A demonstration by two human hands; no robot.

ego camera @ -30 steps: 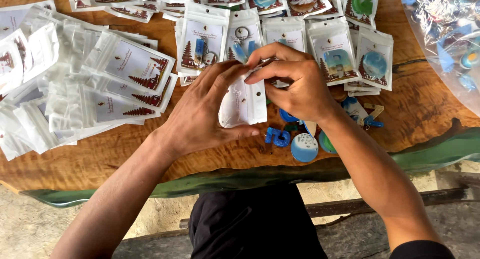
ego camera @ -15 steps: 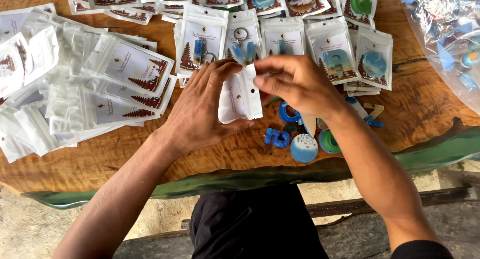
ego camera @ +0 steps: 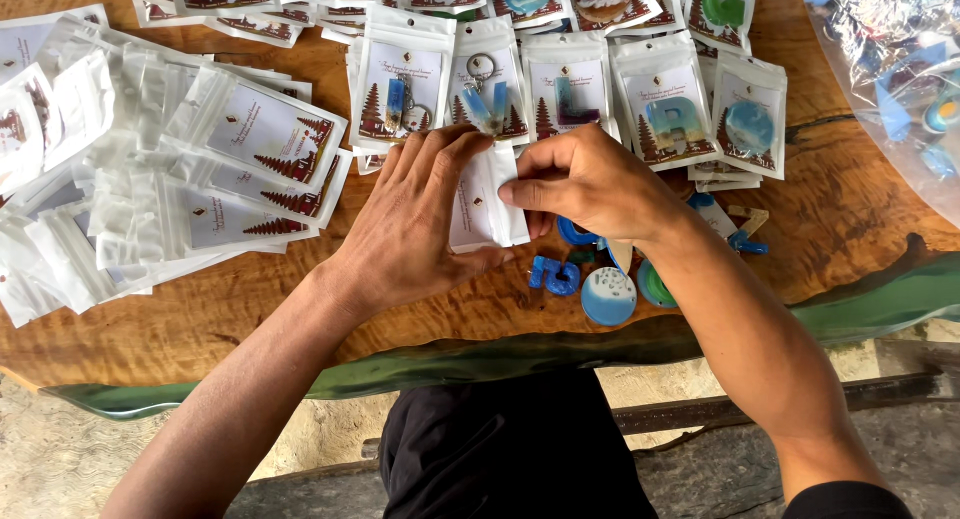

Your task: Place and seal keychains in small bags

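My left hand point(ego camera: 415, 224) holds a small white plastic pouch point(ego camera: 487, 207) upright over the middle of the wooden table point(ego camera: 240, 319), its fingers along the pouch's left side and top. My right hand point(ego camera: 590, 184) pinches the pouch's right edge with closed fingers. Just below my right hand lie loose blue resin pieces: a round disc point(ego camera: 608, 296), a small blue letter shape point(ego camera: 553, 274) and a green-blue disc point(ego camera: 652, 284).
A heap of empty white pouches with printed cards point(ego camera: 150, 169) covers the left of the table. Rows of filled pouches holding blue and green resin keychains point(ego camera: 560, 89) lie behind my hands. A clear bag of blue pieces point(ego camera: 900, 79) sits at the far right.
My right hand has shifted from over the pouch's top to its right edge. The pouch has been raised and turned more upright between both hands.
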